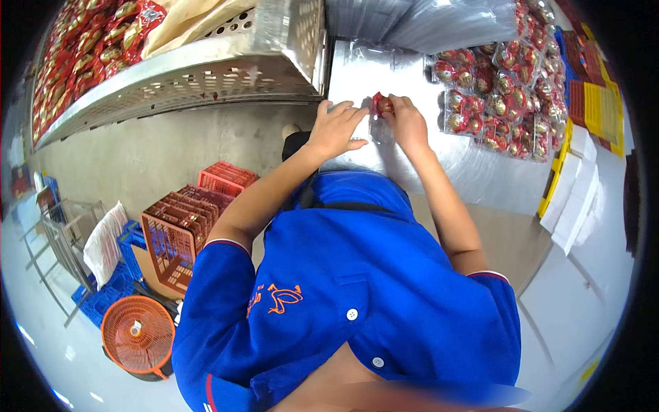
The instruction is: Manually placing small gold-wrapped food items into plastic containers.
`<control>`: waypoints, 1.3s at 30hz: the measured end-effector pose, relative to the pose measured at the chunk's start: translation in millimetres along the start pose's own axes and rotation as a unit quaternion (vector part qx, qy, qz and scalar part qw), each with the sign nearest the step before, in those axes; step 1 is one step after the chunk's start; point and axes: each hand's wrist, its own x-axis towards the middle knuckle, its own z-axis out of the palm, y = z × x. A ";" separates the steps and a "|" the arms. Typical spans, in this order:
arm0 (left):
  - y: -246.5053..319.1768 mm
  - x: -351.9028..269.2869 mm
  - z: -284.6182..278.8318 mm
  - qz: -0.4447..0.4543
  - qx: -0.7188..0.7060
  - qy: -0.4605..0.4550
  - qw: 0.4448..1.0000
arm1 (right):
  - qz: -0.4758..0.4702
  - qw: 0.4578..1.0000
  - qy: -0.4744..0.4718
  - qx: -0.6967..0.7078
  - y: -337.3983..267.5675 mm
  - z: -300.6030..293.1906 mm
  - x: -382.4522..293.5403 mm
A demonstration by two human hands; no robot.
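A small round item in red and gold wrapping (383, 104) is between the fingers of my right hand (410, 126), over a clear plastic clamshell pack (381, 130) on the shiny metal table (355, 67). My left hand (337, 129) is at the left of the pack, its fingers spread and nothing seen in them. Whether its fingertips touch the pack's edge, I cannot tell. To the right, filled clear packs (463, 110) of the same wrapped items stand in stacks. Nested empty clear packs (448, 23) lie at the table's far side.
A perforated metal tray (206, 77) at the upper left holds many wrapped items (98, 46) and a beige cloth or sheet. Red-brown plastic crates (170, 237) and an orange fan (138, 335) stand on the floor at the left. Yellow crates (602, 113) are beyond the stacks.
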 end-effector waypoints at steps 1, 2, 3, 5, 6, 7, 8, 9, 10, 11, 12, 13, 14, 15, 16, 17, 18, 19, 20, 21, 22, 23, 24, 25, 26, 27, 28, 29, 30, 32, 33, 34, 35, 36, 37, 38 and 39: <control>-1.3 2.4 -0.5 0.007 -0.008 0.000 1.000 | -0.018 0.998 0.046 -0.044 -3.5 9.5 -4.9; -1.7 4.1 -1.2 0.018 -0.021 -0.017 0.999 | -0.037 0.991 0.091 -0.088 -7.0 14.5 -6.8; -3.3 3.2 -3.4 0.024 -0.031 -0.033 0.999 | -0.034 0.991 0.090 -0.092 -11.2 16.1 -5.7; -6.4 2.1 -3.2 0.034 -0.032 -0.021 0.999 | -0.002 0.993 0.062 -0.104 -16.5 16.2 -2.3; -4.1 1.0 -8.8 0.019 -0.033 -0.054 0.998 | -0.011 0.994 0.063 -0.094 -19.4 12.9 -2.6; -6.6 5.0 -14.4 0.001 -0.027 -0.080 0.996 | 0.011 0.995 0.042 -0.090 -18.4 12.3 1.5; -4.2 6.3 -10.3 0.000 -0.041 -0.097 0.994 | 0.031 0.996 0.021 -0.086 -13.9 12.7 1.0; -5.7 7.4 -0.1 0.032 -0.062 -0.044 0.997 | 0.014 0.996 0.038 -0.074 -8.8 14.1 0.1; -1.6 11.1 5.9 0.044 -0.057 -0.046 0.996 | 0.010 0.995 0.088 -0.051 7.8 25.9 -3.5; -5.1 6.3 19.9 0.084 -0.069 -0.019 0.994 | 0.017 0.993 0.095 -0.070 -3.5 21.4 -7.1; -0.5 12.3 13.0 0.094 -0.083 -0.080 0.989 | 0.063 0.989 0.088 -0.101 -4.7 22.8 -10.1; -0.8 13.0 18.5 0.141 -0.068 0.005 0.988 | 0.029 0.989 0.105 -0.102 -7.1 20.9 -13.6; 3.0 14.5 18.7 0.141 -0.065 -0.016 0.988 | 0.023 0.987 0.121 -0.101 1.6 21.4 -16.7; 3.1 20.0 19.5 0.134 -0.060 -0.064 0.987 | 0.047 0.992 0.078 -0.088 3.0 15.4 -16.8; 0.9 24.2 23.6 0.145 -0.077 -0.067 0.984 | 0.025 0.994 0.093 -0.048 9.0 10.0 -18.1; -2.7 26.3 29.8 0.156 -0.093 -0.071 0.981 | 0.067 0.997 0.037 -0.020 9.3 -1.0 -15.1; 0.7 30.6 31.0 0.167 -0.084 -0.077 0.979 | -0.012 0.999 0.033 -0.019 40.2 -13.3 -19.9; -3.9 29.4 34.2 0.160 -0.071 -0.085 0.981 | 0.075 0.997 -0.021 0.011 14.8 -48.7 -18.6; -0.8 32.7 35.7 0.174 -0.067 -0.076 0.980 | 0.065 0.996 0.044 -0.029 48.1 -80.4 -20.9; -3.7 32.6 33.3 0.165 -0.069 -0.084 0.980 | 0.074 0.991 0.067 -0.089 -32.4 -140.9 -21.1; -9.1 30.1 36.9 0.159 -0.056 -0.062 0.984 | -0.069 0.980 0.150 -0.111 -63.6 -185.1 -17.4; -8.8 30.5 41.6 0.169 -0.045 -0.040 0.984 | 0.061 0.974 0.185 0.119 -114.3 -221.6 -21.7; -8.8 31.8 36.5 0.183 -0.058 -0.021 0.981 | -0.049 0.973 0.214 0.065 -145.8 -254.3 -26.8; -10.0 33.7 31.3 0.196 -0.068 -0.020 0.978 | -0.118 0.952 0.275 0.070 -179.9 -263.6 -21.8; -10.6 35.1 28.6 0.199 -0.060 -0.024 0.978 | -0.188 0.945 0.263 0.047 -239.2 -263.6 -9.5; -11.9 34.6 26.8 0.196 -0.052 -0.026 0.979 | -0.296 0.934 0.198 0.005 -285.2 -253.8 13.3; -27.0 22.9 29.8 0.154 -0.043 -0.023 0.987 | -0.425 0.899 0.104 -0.016 -331.6 -229.2 49.7; -31.5 17.3 31.9 0.136 -0.059 -0.017 0.989 | -0.446 0.891 0.016 -0.085 -383.0 -206.2 66.9; -27.3 20.4 29.8 0.142 -0.076 -0.010 0.987 | -0.516 0.847 0.007 -0.124 -406.2 -181.4 89.8; -16.5 29.4 15.0 0.159 -0.064 -0.043 0.984 | -0.624 0.749 0.029 -0.222 -430.5 -126.3 148.1; -15.1 30.6 9.5 0.151 -0.050 -0.086 0.984 | -0.609 0.733 -0.018 -0.303 -443.4 -98.9 173.8; -12.4 32.4 7.4 0.154 -0.041 -0.092 0.983 | -0.604 0.720 -0.015 -0.340 -445.2 -70.0 196.5; -9.3 33.6 9.4 0.153 -0.041 -0.087 0.984 | -0.600 0.708 -0.014 -0.373 -446.8 -46.8 212.3; -10.4 29.2 11.9 0.146 -0.041 -0.077 0.985 | -0.549 0.710 -0.075 -0.435 -461.4 -27.9 214.9; -10.5 26.5 14.4 0.143 -0.040 -0.066 0.987 | -0.489 0.706 -0.132 -0.494 -469.3 -15.4 215.0; -8.5 28.3 16.5 0.137 -0.039 -0.079 0.987 | -0.496 0.703 -0.131 -0.493 -466.8 -11.9 213.5; -8.3 25.0 17.7 0.131 -0.040 -0.080 0.987 | -0.522 0.701 -0.103 -0.475 -458.5 -10.6 213.1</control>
